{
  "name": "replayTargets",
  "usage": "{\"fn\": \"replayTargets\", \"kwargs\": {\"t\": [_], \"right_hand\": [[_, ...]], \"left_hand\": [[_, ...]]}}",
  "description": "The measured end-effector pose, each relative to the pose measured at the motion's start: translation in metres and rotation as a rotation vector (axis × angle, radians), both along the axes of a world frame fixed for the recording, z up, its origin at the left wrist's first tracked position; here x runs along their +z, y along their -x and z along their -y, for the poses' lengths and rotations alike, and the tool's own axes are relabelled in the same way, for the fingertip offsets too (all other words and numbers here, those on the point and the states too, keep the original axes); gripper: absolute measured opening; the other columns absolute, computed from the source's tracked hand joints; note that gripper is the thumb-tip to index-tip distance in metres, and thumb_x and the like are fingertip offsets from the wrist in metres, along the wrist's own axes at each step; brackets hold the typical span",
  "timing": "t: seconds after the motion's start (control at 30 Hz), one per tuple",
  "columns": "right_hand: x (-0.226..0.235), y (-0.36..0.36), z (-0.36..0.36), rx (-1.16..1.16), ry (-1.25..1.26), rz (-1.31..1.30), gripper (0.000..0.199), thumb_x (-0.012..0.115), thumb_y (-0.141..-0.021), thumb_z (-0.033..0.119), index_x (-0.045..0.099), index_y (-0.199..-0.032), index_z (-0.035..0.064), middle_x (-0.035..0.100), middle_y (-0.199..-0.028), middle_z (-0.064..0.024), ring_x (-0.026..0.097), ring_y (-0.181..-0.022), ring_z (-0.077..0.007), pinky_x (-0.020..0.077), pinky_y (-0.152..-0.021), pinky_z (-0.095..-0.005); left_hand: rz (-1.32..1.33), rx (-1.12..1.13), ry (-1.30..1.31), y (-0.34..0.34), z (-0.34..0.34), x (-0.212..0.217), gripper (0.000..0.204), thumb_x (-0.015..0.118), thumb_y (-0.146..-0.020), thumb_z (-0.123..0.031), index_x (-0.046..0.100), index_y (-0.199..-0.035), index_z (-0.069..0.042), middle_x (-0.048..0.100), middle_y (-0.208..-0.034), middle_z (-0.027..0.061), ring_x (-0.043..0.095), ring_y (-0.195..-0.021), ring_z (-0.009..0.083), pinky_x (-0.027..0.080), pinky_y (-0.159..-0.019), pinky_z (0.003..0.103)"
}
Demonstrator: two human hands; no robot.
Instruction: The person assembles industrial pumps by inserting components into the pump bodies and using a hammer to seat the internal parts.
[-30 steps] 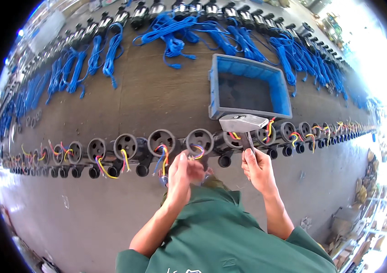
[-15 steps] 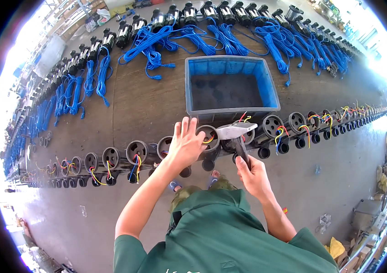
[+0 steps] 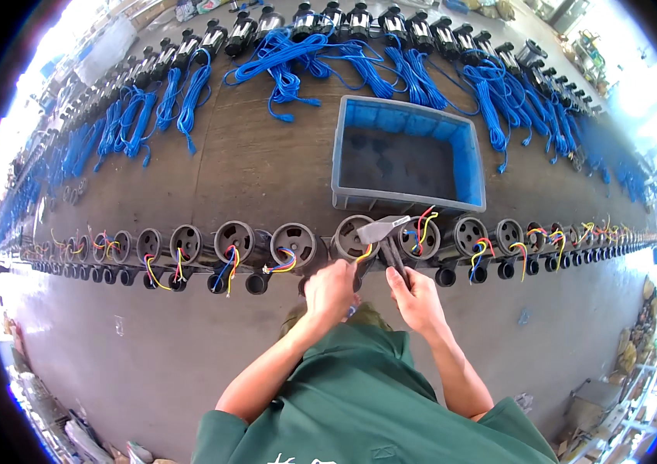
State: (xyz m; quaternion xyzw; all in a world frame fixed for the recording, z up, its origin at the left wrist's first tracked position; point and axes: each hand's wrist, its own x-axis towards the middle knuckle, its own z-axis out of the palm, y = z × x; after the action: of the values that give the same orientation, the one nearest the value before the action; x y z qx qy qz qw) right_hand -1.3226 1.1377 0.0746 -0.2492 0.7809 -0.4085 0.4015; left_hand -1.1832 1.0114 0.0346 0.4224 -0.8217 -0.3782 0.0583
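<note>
Head view: the long brown worktop [image 3: 259,166] curved across the frame under fisheye distortion, with black cylinders with silver bands [image 3: 359,22] ranked along its far side and bundled blue cables [image 3: 280,77] lying before them. A blue crate [image 3: 410,203] stood right of centre, its near wall just behind the row of round black housings. That row followed the near edge, open mouths facing up, smaller black sockets [image 3: 256,284] protruding over the grey floor [image 3: 174,348]. Room for movement lay left of the crate, where brown surface extended between cables and housings; the gap at the crate's near wall was narrow. The right hand [image 3: 419,300] was closed around the handle of a hammer [image 3: 382,229] — its head overlapped the rim of the central housing [image 3: 346,243], contact undetermined. The left hand [image 3: 330,292] was curled narrowly at that housing's red and yellow wires [image 3: 365,252] — whether it pinched them could not be told.
</note>
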Motion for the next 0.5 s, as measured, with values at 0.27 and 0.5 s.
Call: {"fn": "replayTargets", "kwargs": {"t": [0.27,0.5], "right_hand": [[0.019,-0.002,0.016,0.039,0.001,-0.158,0.047,0.057,-0.103,0.040,0.061,-0.085,-0.0028,0.060,-0.064,-0.0113,0.057,-0.058,-0.0203,0.0444,-0.057,-0.0362],[-0.012,0.009,0.027,0.071,-0.179,-0.079,0.052,0.054,-0.104,0.044,0.061,-0.079,-0.0009,0.058,-0.062,-0.0039,0.054,-0.057,-0.0120,0.0444,-0.054,-0.0331]], "left_hand": [[-0.614,-0.013,-0.628,0.004,-0.015,-0.083,0.024,0.051,-0.107,-0.021,0.061,-0.094,-0.003,0.064,-0.085,0.0067,0.062,-0.080,0.0198,0.049,-0.073,0.034],[-0.641,-0.104,-0.056,-0.001,-0.006,-0.098,0.013,0.063,-0.096,-0.013,0.065,-0.103,-0.003,0.065,-0.097,0.0169,0.061,-0.096,0.0387,0.050,-0.081,0.047]]}}
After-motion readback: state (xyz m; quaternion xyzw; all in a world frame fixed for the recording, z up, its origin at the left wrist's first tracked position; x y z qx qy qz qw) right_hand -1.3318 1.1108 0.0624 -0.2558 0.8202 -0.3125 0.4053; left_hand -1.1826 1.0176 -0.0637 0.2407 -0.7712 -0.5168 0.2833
